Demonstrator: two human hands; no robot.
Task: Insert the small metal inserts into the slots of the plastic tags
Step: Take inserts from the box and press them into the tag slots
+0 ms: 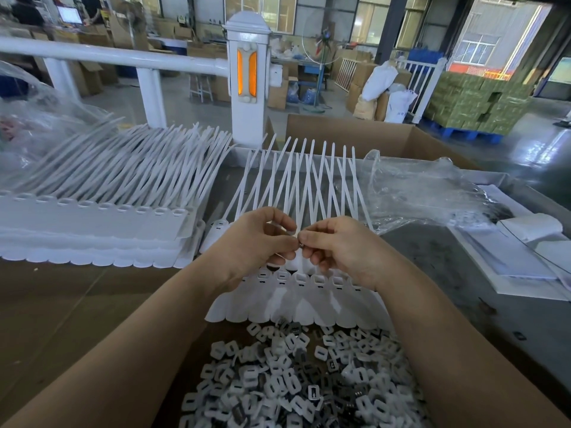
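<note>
- Left hand pinches a white tag strip.
- Right hand pinches a small insert at the left fingertips.
- Loose inserts heaped below the grip.
- No readable writing.

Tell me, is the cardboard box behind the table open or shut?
Open. The cardboard box behind the table has its top flaps raised and its brown inner walls show. What it holds cannot be seen.

A joined strip of white plastic tags lies flat, its thin tails fanned away. Just in front, a heap of small grey-and-white inserts fills a box.
</note>
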